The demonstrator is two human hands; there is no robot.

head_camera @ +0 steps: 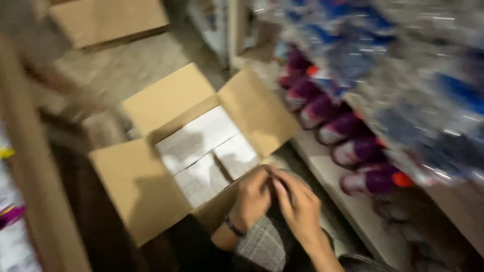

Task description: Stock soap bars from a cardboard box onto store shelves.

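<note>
Down low, the left hand [253,197] and right hand [298,204] meet just beside the near edge of an open cardboard box [141,186]; their fingers are curled together, touching, but the blur hides whether they pinch anything, so I cannot tell what the grip holds; the box sits on the floor with its flaps spread, white packs [204,151] filling it; a shelf [327,176] to the right carries purple packets [348,151]; a second box [108,20] lies farther off.
</note>
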